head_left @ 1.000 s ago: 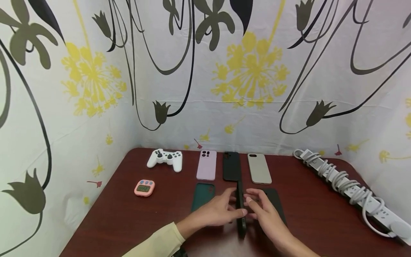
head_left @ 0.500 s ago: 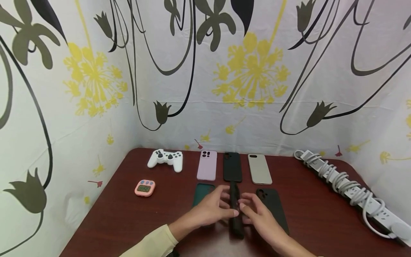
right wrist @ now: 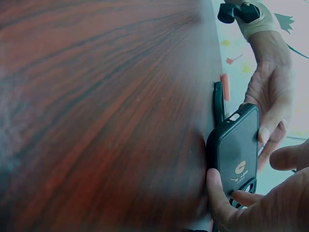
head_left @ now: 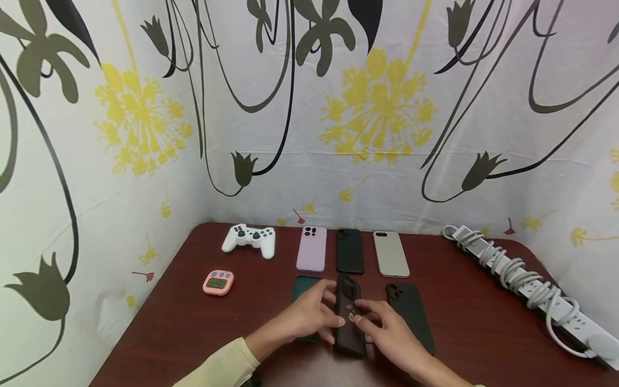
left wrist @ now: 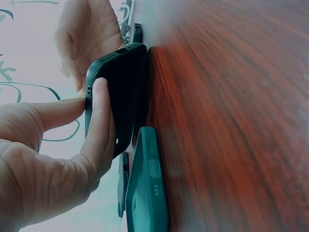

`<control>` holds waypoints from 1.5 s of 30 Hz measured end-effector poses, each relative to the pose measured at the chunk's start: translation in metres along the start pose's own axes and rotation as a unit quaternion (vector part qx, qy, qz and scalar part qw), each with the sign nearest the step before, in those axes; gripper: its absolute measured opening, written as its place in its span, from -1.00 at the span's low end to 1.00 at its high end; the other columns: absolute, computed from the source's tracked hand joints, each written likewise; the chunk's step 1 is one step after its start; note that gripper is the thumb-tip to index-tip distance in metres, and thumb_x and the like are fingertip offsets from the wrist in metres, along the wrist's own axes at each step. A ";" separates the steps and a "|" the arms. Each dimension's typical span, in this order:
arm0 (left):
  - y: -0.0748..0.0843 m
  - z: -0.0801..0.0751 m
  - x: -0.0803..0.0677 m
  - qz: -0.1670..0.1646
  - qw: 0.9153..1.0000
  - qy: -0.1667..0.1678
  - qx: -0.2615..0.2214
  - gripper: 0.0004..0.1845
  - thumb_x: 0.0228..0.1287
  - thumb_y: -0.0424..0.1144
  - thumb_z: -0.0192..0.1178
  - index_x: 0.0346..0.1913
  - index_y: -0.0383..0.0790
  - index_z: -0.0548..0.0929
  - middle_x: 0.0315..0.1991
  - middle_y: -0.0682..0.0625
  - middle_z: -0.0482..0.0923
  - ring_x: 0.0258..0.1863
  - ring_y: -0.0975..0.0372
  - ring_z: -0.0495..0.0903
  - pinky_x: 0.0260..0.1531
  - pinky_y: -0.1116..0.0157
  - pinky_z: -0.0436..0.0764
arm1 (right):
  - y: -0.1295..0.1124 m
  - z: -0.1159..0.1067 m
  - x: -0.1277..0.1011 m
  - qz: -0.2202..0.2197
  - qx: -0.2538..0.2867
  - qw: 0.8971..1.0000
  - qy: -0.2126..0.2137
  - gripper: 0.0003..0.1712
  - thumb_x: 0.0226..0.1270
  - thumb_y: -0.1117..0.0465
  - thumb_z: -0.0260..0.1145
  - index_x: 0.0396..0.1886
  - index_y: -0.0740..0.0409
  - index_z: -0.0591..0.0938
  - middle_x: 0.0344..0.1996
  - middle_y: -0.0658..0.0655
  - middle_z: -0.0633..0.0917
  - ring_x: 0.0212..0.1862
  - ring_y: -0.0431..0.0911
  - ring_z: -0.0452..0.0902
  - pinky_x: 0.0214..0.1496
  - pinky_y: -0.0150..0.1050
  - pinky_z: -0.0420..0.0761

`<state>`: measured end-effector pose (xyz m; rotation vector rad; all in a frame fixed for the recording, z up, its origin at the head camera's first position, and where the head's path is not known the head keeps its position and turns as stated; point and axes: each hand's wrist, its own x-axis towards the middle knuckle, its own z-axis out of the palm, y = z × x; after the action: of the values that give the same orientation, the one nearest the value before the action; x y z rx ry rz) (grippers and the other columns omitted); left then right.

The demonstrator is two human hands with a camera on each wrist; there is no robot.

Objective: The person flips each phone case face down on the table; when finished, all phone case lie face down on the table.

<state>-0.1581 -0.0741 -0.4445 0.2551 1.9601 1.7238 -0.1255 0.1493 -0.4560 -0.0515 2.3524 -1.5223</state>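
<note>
A black phone case [head_left: 349, 330] with a small light print on its back is tilted low over the table, back facing up. My left hand [head_left: 309, 312] pinches its left edge; in the left wrist view the thumb is at the rim and a finger [left wrist: 100, 106] lies against the dark inner side. My right hand [head_left: 387, 328] holds the opposite edge, with one fingertip [right wrist: 215, 180] at the table-side edge and another on the back by the camera cutout. A green phone case [left wrist: 149, 179] lies left of it, partly hidden by my left hand. Another black phone case [head_left: 411, 317] lies right.
Across the back lie a lilac phone case [head_left: 311, 249], a black one [head_left: 350, 251] and a beige one [head_left: 391, 254]. A white game controller [head_left: 249, 239] and pink timer [head_left: 218, 283] sit left. A cord-wrapped power strip [head_left: 527, 285] runs along the right edge.
The held black phone case has turned from standing on edge to a flatter tilt, its printed back now showing. Both hands have shifted slightly left with it.
</note>
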 end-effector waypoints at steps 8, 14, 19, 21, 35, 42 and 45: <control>-0.004 0.000 0.000 0.007 1.000 0.002 0.014 -0.15 0.25 -0.57 0.41 0.57 -0.20 0.30 0.17 -0.20 0.49 -0.19 0.10 0.76 -0.46 0.10 0.82 | -0.005 0.002 0.005 0.038 -0.028 0.998 0.031 -0.36 0.52 -0.11 0.34 0.46 0.06 0.52 0.29 0.21 0.62 0.02 -0.03 0.73 -0.10 -0.06 0.76; -0.007 0.002 0.002 0.019 0.999 0.005 0.028 -0.13 0.23 -0.59 0.41 0.57 -0.21 0.30 0.14 -0.20 0.47 -0.15 0.10 0.71 -0.47 0.11 0.82 | -0.006 0.003 0.009 0.024 -0.022 0.997 0.072 -0.29 0.52 0.05 0.37 0.51 0.19 0.36 0.34 0.31 0.54 0.22 0.06 0.62 -0.01 -0.06 0.71; -0.007 0.003 0.004 0.027 0.999 0.009 0.039 -0.14 0.27 -0.57 0.40 0.58 -0.23 0.28 0.08 -0.20 0.46 -0.19 0.11 0.69 -0.48 0.11 0.81 | -0.003 -0.001 0.009 0.011 -0.029 0.995 0.097 -0.14 0.41 0.21 0.47 0.58 0.21 0.27 0.36 0.33 0.52 0.27 0.13 0.57 0.06 -0.04 0.71; -0.007 0.004 0.005 0.030 0.999 0.012 0.043 -0.15 0.28 -0.56 0.40 0.58 -0.25 0.27 0.06 -0.20 0.46 -0.21 0.11 0.68 -0.48 0.11 0.81 | -0.001 -0.003 0.011 0.005 -0.033 0.994 0.107 -0.12 0.37 0.28 0.48 0.59 0.20 0.28 0.34 0.32 0.53 0.25 0.11 0.58 0.06 -0.05 0.71; -0.010 0.015 0.013 0.049 0.984 0.047 0.167 -0.13 0.28 -0.50 0.43 0.59 -0.38 0.24 0.01 -0.15 0.48 -0.22 0.26 0.63 -0.59 0.26 0.74 | 0.003 -0.008 0.016 -0.036 -0.083 0.990 0.108 -0.11 0.18 0.47 0.54 0.51 0.29 0.39 0.24 0.29 0.51 0.10 -0.01 0.58 -0.06 -0.22 0.67; -0.006 0.016 0.014 0.087 0.943 0.079 0.313 -0.19 0.25 -0.39 0.48 0.52 -0.41 0.37 -0.07 -0.05 0.50 -0.20 0.34 0.50 -0.34 0.38 0.62 | 0.003 -0.008 0.016 -0.047 -0.118 0.987 0.098 0.01 0.10 0.44 0.62 0.54 0.36 0.34 0.26 0.35 0.47 0.08 0.01 0.60 -0.17 -0.29 0.71; -0.007 0.014 0.016 0.090 0.929 0.086 0.350 -0.21 0.24 -0.33 0.50 0.49 -0.42 0.42 -0.12 0.00 0.48 -0.23 0.35 0.45 -0.27 0.39 0.52 | 0.003 -0.008 0.018 -0.048 -0.132 0.986 0.092 0.02 0.10 0.43 0.62 0.55 0.39 0.33 0.25 0.37 0.46 0.06 0.01 0.62 -0.18 -0.28 0.71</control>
<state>-0.1629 -0.0557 -0.4564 0.5581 2.7004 1.0976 -0.1441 0.1534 -0.4603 -0.0926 2.7249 -1.2949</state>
